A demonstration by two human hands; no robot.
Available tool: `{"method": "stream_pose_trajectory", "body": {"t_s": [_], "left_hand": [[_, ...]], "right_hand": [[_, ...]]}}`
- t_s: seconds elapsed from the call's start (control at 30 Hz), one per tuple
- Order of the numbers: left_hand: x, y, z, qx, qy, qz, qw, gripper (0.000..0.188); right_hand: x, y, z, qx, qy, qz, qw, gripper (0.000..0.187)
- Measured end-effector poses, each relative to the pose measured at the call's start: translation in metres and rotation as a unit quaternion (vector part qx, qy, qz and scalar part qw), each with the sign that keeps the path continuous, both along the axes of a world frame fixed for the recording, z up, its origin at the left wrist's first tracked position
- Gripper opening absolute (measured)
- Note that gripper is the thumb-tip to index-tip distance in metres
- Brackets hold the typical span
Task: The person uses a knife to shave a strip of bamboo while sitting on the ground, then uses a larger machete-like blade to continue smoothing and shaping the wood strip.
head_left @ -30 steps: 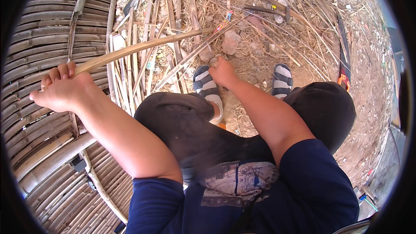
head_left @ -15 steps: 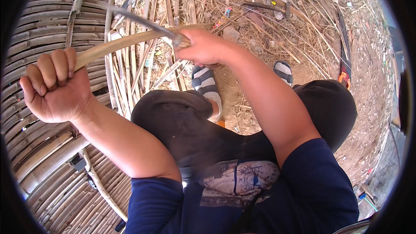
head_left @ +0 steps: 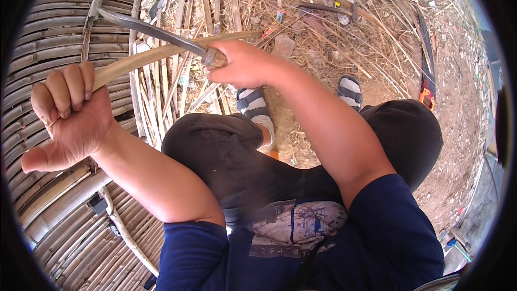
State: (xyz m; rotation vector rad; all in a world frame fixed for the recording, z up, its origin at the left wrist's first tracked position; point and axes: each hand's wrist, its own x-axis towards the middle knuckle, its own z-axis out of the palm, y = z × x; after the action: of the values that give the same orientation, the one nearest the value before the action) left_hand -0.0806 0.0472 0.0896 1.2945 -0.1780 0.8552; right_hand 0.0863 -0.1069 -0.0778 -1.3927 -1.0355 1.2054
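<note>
My left hand (head_left: 72, 116) has its fingers curled round the near-left end of a long split bamboo strip (head_left: 137, 64), with the thumb stretched out away from them. The strip slants up to the right, past my other hand. In my right hand (head_left: 242, 63) is the wooden handle of a machete (head_left: 151, 28), fingers closed round it. Its long, slightly curved blade points to the upper left and crosses over the strip close to the handle. Whether blade and bamboo touch there, I cannot tell.
A slatted bamboo platform (head_left: 59, 48) takes up the left side. Split bamboo strips (head_left: 204, 2) lie on the straw-littered ground ahead. A saw with an orange handle (head_left: 427, 98) lies at the right. My sandalled feet (head_left: 254, 105) stand below my arms.
My right hand has drawn the machete a little left and down, so its blade reaches further left. My left thumb has swung out from the fingers, which still hold the bamboo strip.
</note>
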Motion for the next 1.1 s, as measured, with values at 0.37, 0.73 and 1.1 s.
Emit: {"method": "stream_pose_trajectory", "body": {"t_s": [0.37, 0.73, 1.1], "left_hand": [[-0.013, 0.017, -0.005, -0.062, -0.003, 0.040, 0.997, 0.056], [0.006, -0.001, -0.002, -0.057, 0.002, 0.278, 0.959, 0.049], [0.029, -0.017, 0.000, -0.063, -0.003, 0.365, 0.929, 0.042]], "right_hand": [[0.003, -0.002, -0.022, -0.066, -0.051, -0.017, 0.996, 0.024], [-0.032, 0.002, -0.060, -0.085, -0.115, -0.147, 0.979, 0.036], [-0.067, 0.012, -0.053, 0.128, -0.182, -0.191, 0.956, 0.030]]}}
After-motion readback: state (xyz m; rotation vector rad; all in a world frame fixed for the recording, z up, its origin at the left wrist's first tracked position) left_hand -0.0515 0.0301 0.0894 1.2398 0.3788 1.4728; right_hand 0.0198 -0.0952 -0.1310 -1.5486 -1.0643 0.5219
